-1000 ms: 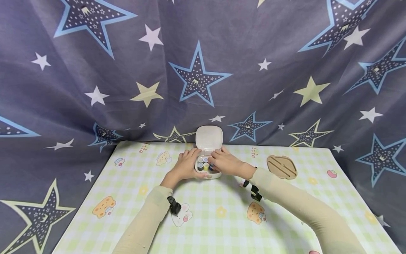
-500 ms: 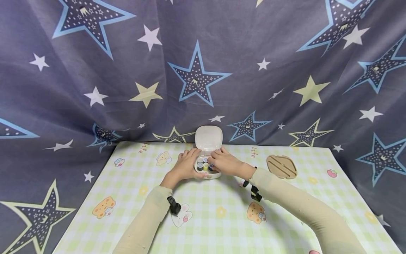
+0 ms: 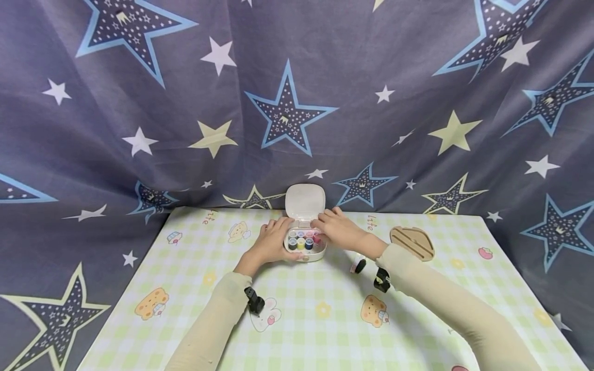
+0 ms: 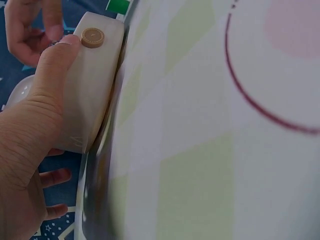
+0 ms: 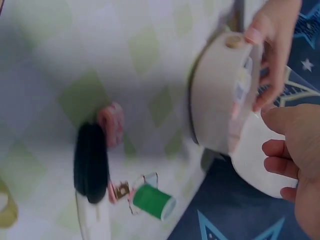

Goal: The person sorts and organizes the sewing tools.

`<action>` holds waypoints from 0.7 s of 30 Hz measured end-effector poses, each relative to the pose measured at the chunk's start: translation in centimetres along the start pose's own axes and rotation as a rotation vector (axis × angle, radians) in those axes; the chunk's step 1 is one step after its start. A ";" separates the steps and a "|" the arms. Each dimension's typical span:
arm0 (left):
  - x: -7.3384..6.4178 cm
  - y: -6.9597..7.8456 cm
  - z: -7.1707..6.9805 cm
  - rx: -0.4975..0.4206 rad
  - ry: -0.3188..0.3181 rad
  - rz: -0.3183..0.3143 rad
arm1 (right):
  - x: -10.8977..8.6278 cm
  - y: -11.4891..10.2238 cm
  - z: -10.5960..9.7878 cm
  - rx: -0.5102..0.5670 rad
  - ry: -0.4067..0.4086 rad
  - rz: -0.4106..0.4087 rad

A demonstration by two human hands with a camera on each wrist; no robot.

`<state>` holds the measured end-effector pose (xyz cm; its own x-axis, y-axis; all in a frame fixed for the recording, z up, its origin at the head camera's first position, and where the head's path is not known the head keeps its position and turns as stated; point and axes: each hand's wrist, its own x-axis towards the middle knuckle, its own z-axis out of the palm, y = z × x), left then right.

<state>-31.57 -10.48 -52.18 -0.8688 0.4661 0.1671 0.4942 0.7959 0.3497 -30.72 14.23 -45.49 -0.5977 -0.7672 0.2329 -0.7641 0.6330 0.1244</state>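
Note:
A white sewing box (image 3: 303,256) stands at the back middle of the table, its white lid (image 3: 305,201) raised. Inside are several thread spools, among them a yellow one (image 3: 301,243), a dark blue one (image 3: 309,243) and a pink one (image 3: 317,237). My left hand (image 3: 271,240) grips the box's left side; its thumb (image 4: 59,62) presses the front wall beside the round tan button (image 4: 92,37). My right hand (image 3: 341,231) is over the box's right edge, fingertips close to the pink spool. In the right wrist view, nothing shows between its loosely curled fingers (image 5: 280,157).
A tan oval insert (image 3: 412,243) with grooves lies at the right. Beside my right forearm lie a dark object (image 5: 91,162), a small pink item (image 5: 112,122) and a green spool (image 5: 152,201). A patterned curtain (image 3: 297,77) hangs behind the table.
My right hand has shifted right and slightly up, uncovering the dark blue and pink spools. My left hand has stayed on the box.

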 end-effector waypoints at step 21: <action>0.1 -0.4 0.5 -0.040 0.017 0.025 | -5.4 5.0 -2.1 0.180 0.053 0.236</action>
<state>-31.82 -10.61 -52.79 -0.8570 0.4785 0.1914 0.5141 0.7680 0.3819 -30.79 21.73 -44.08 -0.7539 -0.5916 0.2856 -0.6392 0.7610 -0.1110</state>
